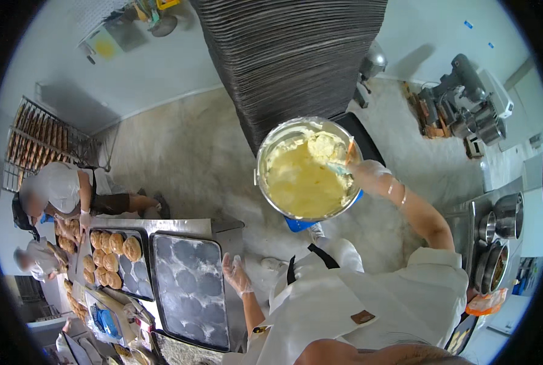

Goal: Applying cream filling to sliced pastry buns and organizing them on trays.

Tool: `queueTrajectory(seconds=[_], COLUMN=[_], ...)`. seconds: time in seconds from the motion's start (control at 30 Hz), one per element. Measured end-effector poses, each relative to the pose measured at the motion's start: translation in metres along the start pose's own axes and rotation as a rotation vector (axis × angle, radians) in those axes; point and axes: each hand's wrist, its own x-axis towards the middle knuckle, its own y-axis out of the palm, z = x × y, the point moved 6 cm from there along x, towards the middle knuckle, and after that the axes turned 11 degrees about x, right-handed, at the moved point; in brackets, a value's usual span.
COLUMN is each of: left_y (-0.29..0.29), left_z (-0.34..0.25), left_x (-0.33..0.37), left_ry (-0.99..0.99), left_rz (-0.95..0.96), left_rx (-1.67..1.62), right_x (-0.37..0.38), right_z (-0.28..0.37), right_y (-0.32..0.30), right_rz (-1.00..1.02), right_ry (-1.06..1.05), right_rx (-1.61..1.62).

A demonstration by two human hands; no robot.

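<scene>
Gripping orange-handled spatula in closed right hand, blade end inside metal bowl at centre. Holding left hand loosely open, apparently grasping nothing, just right of floured tray. Probably best: scrape far wall clean, fold pale clumps slowly into yellow liquid, steady bowl against tipping. Noting clumps at far side, liquid nearer. Noting also, farther left, golden buns on dark tray.
</scene>
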Motion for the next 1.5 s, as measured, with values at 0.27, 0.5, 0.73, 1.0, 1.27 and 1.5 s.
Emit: queueTrajectory(seconds=[0.27, 0.5, 0.73, 1.0, 1.27, 1.5], left_y=[-0.033, -0.103, -0.211, -0.306, -0.366, -0.396], left_z=[-0.012, -0.017, 0.04, 0.152, 0.195, 0.213], left_x=[-0.113, -0.224, -0.313, -0.296, -0.275, -0.251], left_ry=[-0.159, -0.232, -0.467, -0.635, -0.715, -0.69], left_rz=[-0.309, -0.623, -0.905, -0.97, -0.831, -0.778], left_rx=[0.239, 0.427, 0.138, -0.768, -0.996, -1.13], right_x=[0.145, 0.192, 0.037, -0.088, -0.066, -0.022], right_z=[0.093, 0.037, 0.198, 0.45, 0.576, 0.571], right_y=[0.152, 0.235, -0.024, 0.069, 0.268, 0.326], right_rz=[0.418, 0.387, -0.116, 0.592, 0.367, 0.21], right_ry=[-0.732, -0.829, -1.044, -0.448, -0.647, -0.401], right_rx=[-0.692, -0.757, -0.264, 0.164, -0.042, 0.36])
